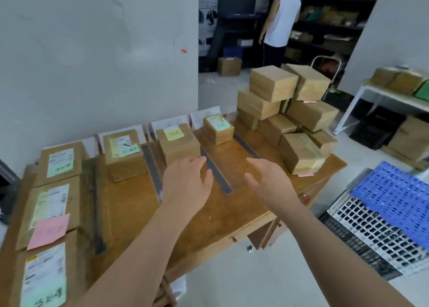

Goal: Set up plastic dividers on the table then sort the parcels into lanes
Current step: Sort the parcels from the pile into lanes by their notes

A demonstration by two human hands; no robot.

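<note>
Hands first: I see my left hand [185, 186] and my right hand [270, 181] held out over the wooden table [130, 213], both empty. The fingers on each are loose and a little spread, holding nothing.

Between my hands lies a dark plastic divider strip [217, 174], flat on the table and running toward 11 o'clock. A second strip [153, 169] lies just past my left hand at 9 o'clock. A third strip [246, 145] lies at 1 o'clock from my right hand.

In the lanes, a box with a yellow note [177, 143] sits at 12 o'clock from my left hand. A box with a green note [125, 154] sits at 10 o'clock. A small taped parcel [218, 129] sits at 12 o'clock between the strips. A pile of brown boxes [285, 114] stands at 1 o'clock, by the table's far right side. Three flat parcels [55, 202] lie in a row at 9 o'clock.
</note>
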